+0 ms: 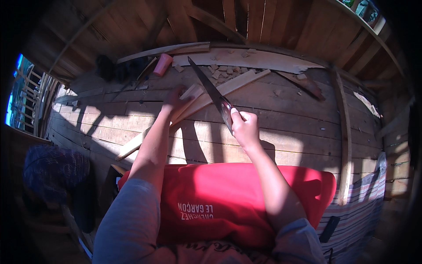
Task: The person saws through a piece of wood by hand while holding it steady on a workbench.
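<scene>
My right hand (245, 127) is wrapped round the handle of a handsaw (207, 83). The blade slants up and to the left, its tip toward the far wall. Against a pale wooden strip (190, 97) rests my left hand (175, 100), in shadow; it appears closed on the strip, though its fingers are hard to make out. Beneath that lies a longer plank (228, 88), running diagonally from the near left to the far right. The saw blade crosses above this plank; whether it touches the wood I cannot tell.
Small offcuts (223, 70) lie scattered beyond the saw. A pink cup (163, 64) lies tilted at the far left of them. Loose boards (263, 59) line the far wall. A long beam (344, 141) runs along the right. Red cloth (211, 189) covers my lap; a dark phone-like object (330, 229) lies right.
</scene>
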The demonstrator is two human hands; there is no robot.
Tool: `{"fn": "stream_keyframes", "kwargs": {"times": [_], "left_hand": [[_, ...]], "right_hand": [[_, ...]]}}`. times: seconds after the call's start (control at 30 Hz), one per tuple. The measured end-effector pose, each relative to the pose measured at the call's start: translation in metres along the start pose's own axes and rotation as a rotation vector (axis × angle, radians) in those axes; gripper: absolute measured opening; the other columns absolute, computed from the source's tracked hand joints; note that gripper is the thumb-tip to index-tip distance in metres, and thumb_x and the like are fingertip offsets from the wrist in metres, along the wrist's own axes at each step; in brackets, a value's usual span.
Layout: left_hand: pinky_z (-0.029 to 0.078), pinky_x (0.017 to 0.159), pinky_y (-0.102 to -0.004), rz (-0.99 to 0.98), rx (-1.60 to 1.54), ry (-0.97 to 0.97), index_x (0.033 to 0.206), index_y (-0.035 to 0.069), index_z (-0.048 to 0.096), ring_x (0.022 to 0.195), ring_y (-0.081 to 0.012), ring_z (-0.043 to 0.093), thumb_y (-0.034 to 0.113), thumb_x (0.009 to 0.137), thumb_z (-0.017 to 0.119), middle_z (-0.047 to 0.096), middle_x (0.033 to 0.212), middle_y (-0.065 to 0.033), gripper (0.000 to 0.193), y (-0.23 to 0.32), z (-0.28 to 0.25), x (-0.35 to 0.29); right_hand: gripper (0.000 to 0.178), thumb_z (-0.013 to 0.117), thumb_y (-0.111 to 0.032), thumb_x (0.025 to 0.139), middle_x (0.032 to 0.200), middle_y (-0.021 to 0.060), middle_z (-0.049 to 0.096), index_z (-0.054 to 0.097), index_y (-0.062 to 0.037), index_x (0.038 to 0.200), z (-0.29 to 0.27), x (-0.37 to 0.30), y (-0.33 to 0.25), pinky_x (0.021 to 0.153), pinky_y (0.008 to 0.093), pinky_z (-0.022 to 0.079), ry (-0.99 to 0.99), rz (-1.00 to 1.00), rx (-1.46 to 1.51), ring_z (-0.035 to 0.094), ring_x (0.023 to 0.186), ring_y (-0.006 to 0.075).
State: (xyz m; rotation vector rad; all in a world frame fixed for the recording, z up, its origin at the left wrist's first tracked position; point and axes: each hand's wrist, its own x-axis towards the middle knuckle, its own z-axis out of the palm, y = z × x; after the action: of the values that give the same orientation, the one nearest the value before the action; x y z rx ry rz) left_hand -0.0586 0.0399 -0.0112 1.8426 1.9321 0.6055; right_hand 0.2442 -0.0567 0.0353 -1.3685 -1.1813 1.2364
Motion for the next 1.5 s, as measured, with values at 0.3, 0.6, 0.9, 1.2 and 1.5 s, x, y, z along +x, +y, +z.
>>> {"fn": "stream_keyframes", "kwargs": {"times": [0.3,0.6,0.9,1.2,1.5], "left_hand": [[0.048,0.106,-0.0441,0.023,0.211,-0.056,0.133,0.005,0.066,0.126,-0.0367,0.061,0.059,0.069,0.086,0.063,0.134,-0.0232,0.086,-0.028,0.004,-0.003],[0.047,0.109,-0.045,0.105,0.21,-0.147,0.133,0.0,0.062,0.127,-0.041,0.059,0.051,0.076,0.082,0.062,0.135,-0.0254,0.079,-0.009,0.026,-0.01],[0.048,0.106,-0.0446,0.051,0.229,-0.106,0.135,0.003,0.06,0.125,-0.0408,0.059,0.061,0.079,0.075,0.061,0.134,-0.0237,0.082,-0.004,0.017,-0.026],[0.051,0.102,-0.0461,-0.002,0.296,-0.05,0.126,0.006,0.063,0.121,-0.0392,0.061,0.058,0.083,0.074,0.062,0.128,-0.0188,0.068,0.006,0.021,-0.033],[0.052,0.099,-0.0476,0.135,0.247,0.074,0.129,0.006,0.061,0.118,-0.0401,0.061,0.055,0.086,0.072,0.061,0.125,-0.0207,0.066,0.001,0.026,-0.033]], "right_hand": [[0.051,0.062,-0.027,0.1,0.051,0.0006,0.046,0.05,-0.0002,0.06,0.0,0.0,-0.01,0.049,0.0367,0.031,-0.003,0.031,0.077,0.041,0.049,0.0095],[0.049,0.063,-0.028,0.1,0.052,0.0014,0.048,0.053,0.0,0.061,0.0,0.0,-0.006,0.049,0.0369,0.032,-0.019,0.044,0.078,0.044,0.049,0.0106],[0.05,0.062,-0.027,0.1,0.05,0.009,0.045,0.049,0.002,0.061,0.017,-0.005,0.002,0.049,0.0407,0.033,-0.027,-0.119,-0.143,0.043,0.048,0.0148],[0.046,0.063,-0.02,0.098,0.05,0.0111,0.044,0.046,0.0003,0.06,-0.002,-0.047,0.016,0.048,0.0399,0.032,-0.057,-0.276,-0.255,0.042,0.045,0.0162],[0.044,0.061,-0.014,0.099,0.051,0.0033,0.04,0.045,-0.0014,0.06,0.017,-0.048,0.008,0.047,0.0367,0.028,-0.063,-0.285,-0.249,0.037,0.048,0.0109]]}}
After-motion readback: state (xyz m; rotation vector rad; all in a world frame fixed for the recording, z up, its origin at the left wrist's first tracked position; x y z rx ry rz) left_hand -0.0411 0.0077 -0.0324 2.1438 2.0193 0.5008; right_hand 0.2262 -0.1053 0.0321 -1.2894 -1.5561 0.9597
